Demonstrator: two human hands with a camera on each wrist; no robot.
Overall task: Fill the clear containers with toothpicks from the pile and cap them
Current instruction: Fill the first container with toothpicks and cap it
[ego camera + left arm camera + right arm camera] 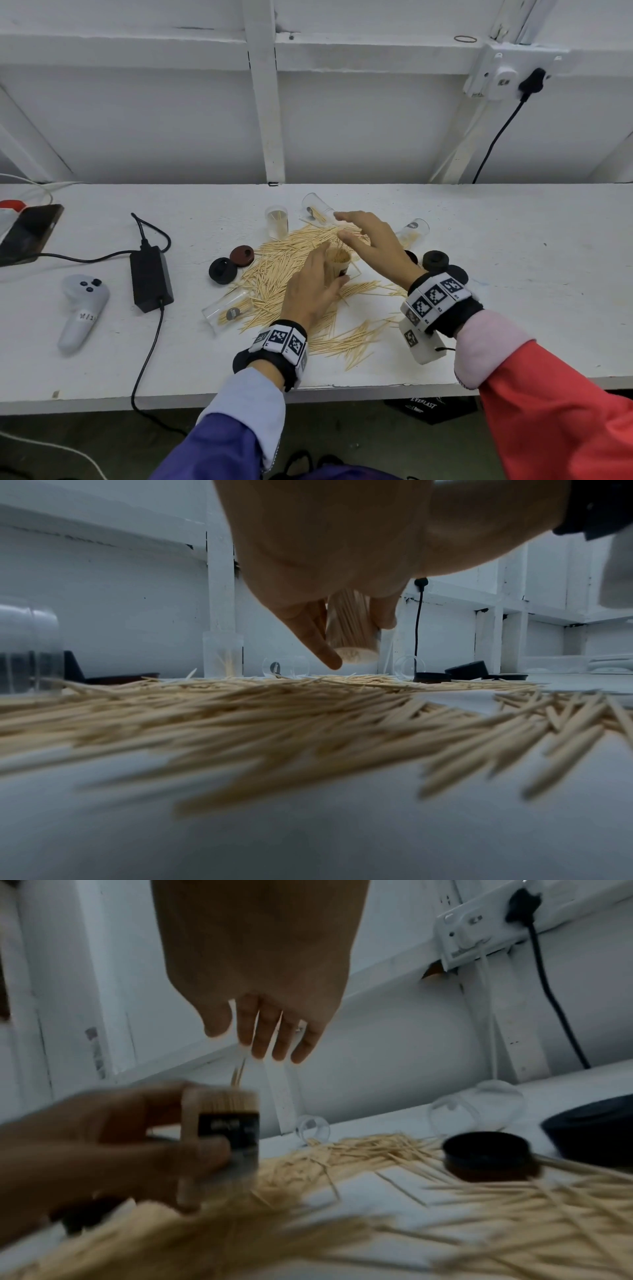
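My left hand (323,274) grips a clear container (339,262) packed with upright toothpicks and holds it just above the toothpick pile (284,260). In the left wrist view its fingers (318,639) wrap the container (352,626). My right hand (356,233) hovers over the container's mouth with fingers extended. In the right wrist view a few toothpicks (238,1073) stick up from the container (222,1123) below the right hand (267,1042). A dark red cap (241,255) and a black cap (222,270) lie left of the pile. Two black caps (435,260) lie to the right.
One clear container (276,222) stands upright behind the pile; others lie on their sides at the back (317,207), right (412,231) and front left (226,308). A black charger (150,277), white controller (80,308) and phone (30,233) occupy the table's left.
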